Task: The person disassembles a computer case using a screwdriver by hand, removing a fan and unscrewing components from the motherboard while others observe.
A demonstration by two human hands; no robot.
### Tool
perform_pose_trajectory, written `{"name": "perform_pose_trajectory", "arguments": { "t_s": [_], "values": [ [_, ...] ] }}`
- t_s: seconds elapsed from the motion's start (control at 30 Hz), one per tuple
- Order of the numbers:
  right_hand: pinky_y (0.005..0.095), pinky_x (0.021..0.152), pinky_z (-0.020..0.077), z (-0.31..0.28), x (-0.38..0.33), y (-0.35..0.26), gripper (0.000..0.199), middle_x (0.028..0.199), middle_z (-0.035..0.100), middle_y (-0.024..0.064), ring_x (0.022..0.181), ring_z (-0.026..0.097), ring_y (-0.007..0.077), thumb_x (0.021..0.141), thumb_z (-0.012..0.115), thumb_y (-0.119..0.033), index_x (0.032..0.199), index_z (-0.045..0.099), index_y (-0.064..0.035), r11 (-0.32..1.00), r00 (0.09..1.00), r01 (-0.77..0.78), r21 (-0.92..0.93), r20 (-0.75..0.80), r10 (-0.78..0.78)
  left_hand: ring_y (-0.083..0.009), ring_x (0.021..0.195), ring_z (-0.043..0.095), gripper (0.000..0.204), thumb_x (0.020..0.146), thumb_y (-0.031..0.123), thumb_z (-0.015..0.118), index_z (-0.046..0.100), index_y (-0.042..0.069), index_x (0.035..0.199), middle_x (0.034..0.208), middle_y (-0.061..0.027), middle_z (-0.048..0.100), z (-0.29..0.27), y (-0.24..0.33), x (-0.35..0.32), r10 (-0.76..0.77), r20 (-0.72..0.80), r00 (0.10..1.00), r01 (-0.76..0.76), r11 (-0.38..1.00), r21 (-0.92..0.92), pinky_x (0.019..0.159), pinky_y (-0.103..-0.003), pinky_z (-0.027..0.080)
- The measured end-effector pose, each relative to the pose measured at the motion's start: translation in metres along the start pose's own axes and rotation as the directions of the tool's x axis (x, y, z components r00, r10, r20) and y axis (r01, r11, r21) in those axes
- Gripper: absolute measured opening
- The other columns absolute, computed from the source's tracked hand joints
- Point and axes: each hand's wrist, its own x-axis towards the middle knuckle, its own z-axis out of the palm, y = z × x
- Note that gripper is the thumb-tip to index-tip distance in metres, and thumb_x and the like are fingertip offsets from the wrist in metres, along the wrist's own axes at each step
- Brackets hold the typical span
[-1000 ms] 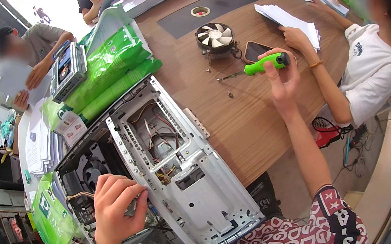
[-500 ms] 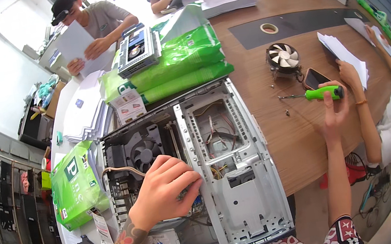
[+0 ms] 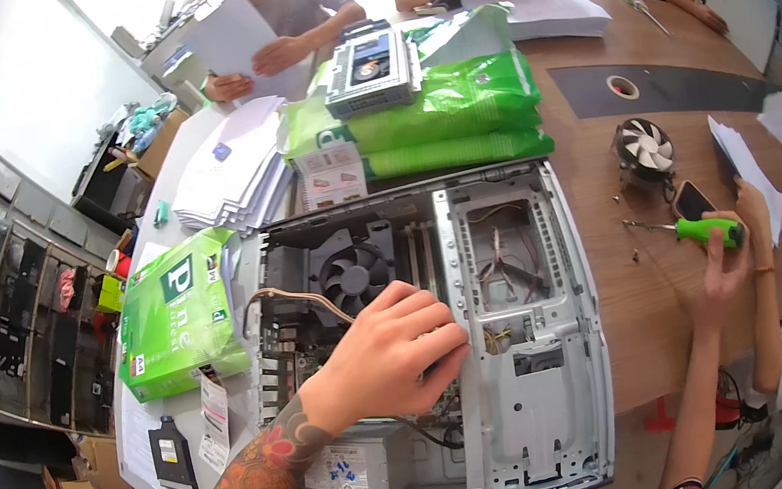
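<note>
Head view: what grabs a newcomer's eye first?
The open computer case lying on its side at the centre of the table, with the left hand reaching into it just below the black fan. To the right, the right hand holds a green-handled screwdriver over the wooden table, near a loose round cooler fan. Behind the case lie bright green paper packs.
</note>
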Motion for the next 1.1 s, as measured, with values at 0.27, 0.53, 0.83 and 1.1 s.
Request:
{"name": "perform_pose_trajectory", "arguments": {
  "t_s": [0.27, 0.53, 0.83, 1.1],
  "values": [
    [0.0293, 0.087, 0.052, 0.02, 0.008, 0.001, 0.027, 0.112, 0.064, 0.0099, 0.103, 0.064, 0.017, 0.099, 0.063, -0.012, 0.123, 0.054, -0.0016, 0.998, 0.999, 0.043, 0.055, -0.02, -0.042, -0.0243, 0.075, 0.062, 0.016, 0.069, -0.001, 0.076, 0.066, 0.005, 0.08, 0.078, -0.0055, 0.064, 0.004, 0.007, 0.006, -0.063, 0.016, 0.998, 0.062, 0.995, 0.075, 0.073, -0.038, 0.046],
    [0.027, 0.079, 0.0535, 0.013, 0.007, -0.007, 0.027, 0.104, 0.065, 0.0073, 0.096, 0.063, 0.0139, 0.098, 0.067, -0.014, 0.118, 0.054, -0.0015, 0.99, 0.998, 0.046, 0.137, -0.041, -0.04, -0.024, 0.073, 0.061, 0.017, 0.066, -0.003, 0.073, 0.066, 0.003, 0.08, 0.076, -0.0054, 0.063, 0.011, 0.008, 0.013, -0.081, 0.037, 0.996, 0.079, 0.995, 0.069, 0.074, -0.037, 0.046],
    [0.0281, 0.082, 0.0544, 0.01, 0.01, 0.001, 0.03, 0.102, 0.064, 0.0078, 0.093, 0.063, 0.0132, 0.095, 0.071, -0.015, 0.116, 0.054, -0.0036, 0.981, 0.985, 0.07, 0.178, -0.17, -0.04, -0.03, 0.073, 0.058, 0.011, 0.07, -0.004, 0.067, 0.062, 0.0, 0.078, 0.076, -0.0113, 0.059, 0.006, 0.019, 0.022, -0.076, 0.051, 0.996, 0.071, 0.994, 0.085, 0.074, -0.04, 0.042],
    [0.0284, 0.083, 0.0552, 0.005, 0.008, -0.006, 0.027, 0.1, 0.062, 0.0071, 0.091, 0.065, 0.0135, 0.095, 0.069, -0.012, 0.113, 0.053, -0.0013, 0.966, 0.992, 0.07, 0.25, -0.121, -0.04, -0.0326, 0.078, 0.062, 0.002, 0.086, -0.003, 0.068, 0.067, -0.002, 0.088, 0.085, -0.0148, 0.067, 0.003, 0.034, 0.032, -0.034, 0.115, 0.993, 0.028, 0.998, 0.048, 0.075, -0.042, 0.048]
  ]
}}
